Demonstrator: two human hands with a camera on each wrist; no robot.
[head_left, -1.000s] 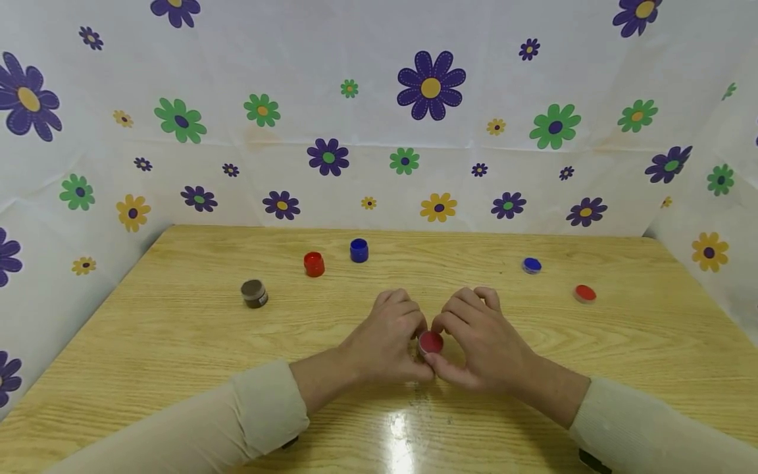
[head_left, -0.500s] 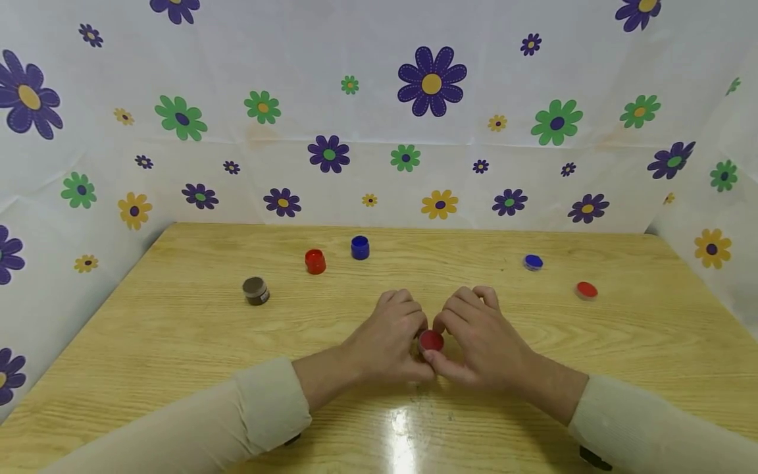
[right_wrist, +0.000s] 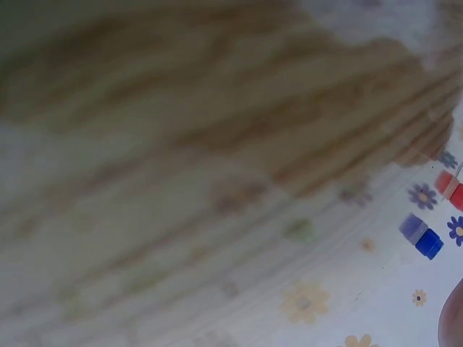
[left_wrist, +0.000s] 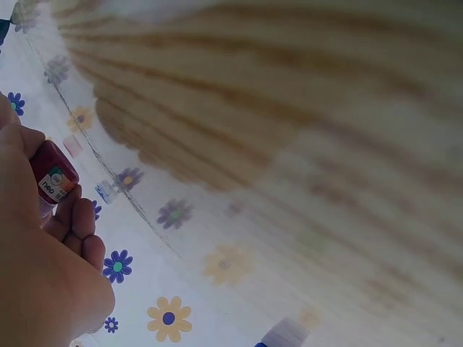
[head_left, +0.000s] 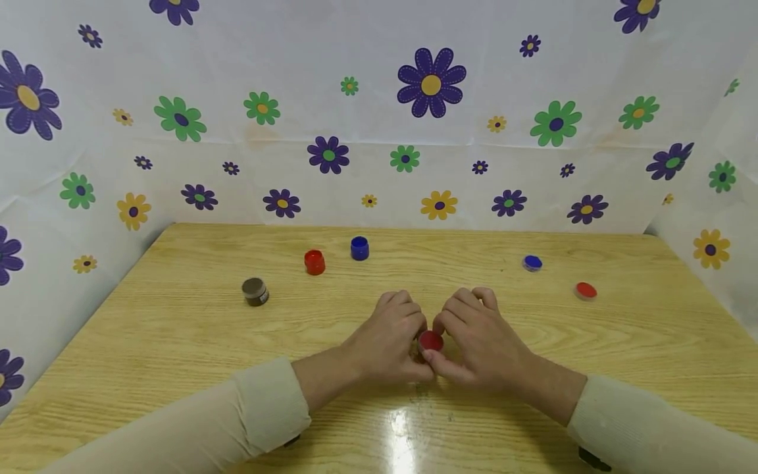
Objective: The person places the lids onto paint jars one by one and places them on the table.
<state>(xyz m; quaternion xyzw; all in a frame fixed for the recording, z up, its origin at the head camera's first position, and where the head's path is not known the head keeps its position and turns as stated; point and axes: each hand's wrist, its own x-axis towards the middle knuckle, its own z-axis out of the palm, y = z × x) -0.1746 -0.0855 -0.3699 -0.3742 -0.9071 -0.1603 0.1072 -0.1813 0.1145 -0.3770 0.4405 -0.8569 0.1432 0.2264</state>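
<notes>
Between the two hands, a small crimson paint jar stands with its lid (head_left: pixel 430 340) uppermost in the head view. In the left wrist view the labelled side of that jar (left_wrist: pixel 56 175) shows between thumb and fingers. My left hand (head_left: pixel 387 339) grips the jar's body from the left, its fingertips hidden behind. From the right, my right hand (head_left: pixel 488 339) pinches the lid's edge with thumb and forefinger. Only a sliver of a hand appears at the right wrist view's edge.
To the left on the wooden table (head_left: pixel 177 362) stand a dark brown jar (head_left: pixel 255 292), an uncovered red jar (head_left: pixel 314 262) and an uncovered blue jar (head_left: pixel 359 248). A blue lid (head_left: pixel 532 263) and a red lid (head_left: pixel 585 291) lie at the right. Flowered cloth (head_left: pixel 379 125) hangs behind.
</notes>
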